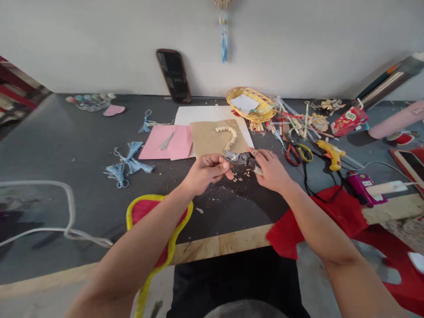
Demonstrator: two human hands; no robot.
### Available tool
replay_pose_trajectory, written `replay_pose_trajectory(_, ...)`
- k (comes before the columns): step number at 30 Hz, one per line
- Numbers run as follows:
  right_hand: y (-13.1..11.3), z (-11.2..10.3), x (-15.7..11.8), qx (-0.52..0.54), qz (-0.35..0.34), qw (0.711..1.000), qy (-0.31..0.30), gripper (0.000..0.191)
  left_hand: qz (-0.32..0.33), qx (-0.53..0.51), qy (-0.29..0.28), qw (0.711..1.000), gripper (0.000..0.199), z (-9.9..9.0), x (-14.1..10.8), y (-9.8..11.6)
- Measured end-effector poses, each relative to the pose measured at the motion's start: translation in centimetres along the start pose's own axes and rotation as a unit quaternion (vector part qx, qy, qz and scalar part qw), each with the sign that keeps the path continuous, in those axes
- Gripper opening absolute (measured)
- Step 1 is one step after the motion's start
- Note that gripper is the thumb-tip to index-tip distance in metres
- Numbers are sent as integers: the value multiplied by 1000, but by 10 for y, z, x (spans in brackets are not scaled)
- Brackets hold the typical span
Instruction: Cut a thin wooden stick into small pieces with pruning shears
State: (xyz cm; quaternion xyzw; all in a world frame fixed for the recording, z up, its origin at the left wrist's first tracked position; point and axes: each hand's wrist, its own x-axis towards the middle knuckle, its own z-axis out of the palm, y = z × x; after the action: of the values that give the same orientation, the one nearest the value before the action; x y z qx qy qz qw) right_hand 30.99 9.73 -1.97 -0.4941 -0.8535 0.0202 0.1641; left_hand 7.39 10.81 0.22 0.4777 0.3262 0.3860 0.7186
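Note:
My right hand (pixel 270 170) is wrapped round the handles of grey pliers or cutters (pixel 243 158), whose jaws point left. My left hand (pixel 210 171) is pinched near those jaws, on something small that I cannot make out. Just beyond the tool, a curved row of cream pieces (pixel 232 134) lies on brown paper (pixel 205 134). Small pale cut bits (pixel 241 176) are scattered on the dark table below the tool.
Pink paper (pixel 152 143) and blue tassels (pixel 130 161) lie left. A phone (pixel 174 75) leans on the wall. A yellow basket (pixel 265 112), scissors (pixel 293 154), a glue gun (pixel 332 153) and red cloth (pixel 344 212) are right. Yellow-edged cloth (pixel 142 210) lies under my left forearm.

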Motion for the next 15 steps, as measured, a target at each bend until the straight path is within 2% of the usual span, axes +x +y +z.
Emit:
replay_pose_trajectory(10, -12, -1, 0, 7, 34, 999, -2, 60, -9, -25, 14, 1000, 34, -1, -1, 4)
replay_pose_trajectory(15, -10, 0, 0, -32, 60, 998, 9, 55, 45, 30, 40, 998, 31, 0, 1, -3)
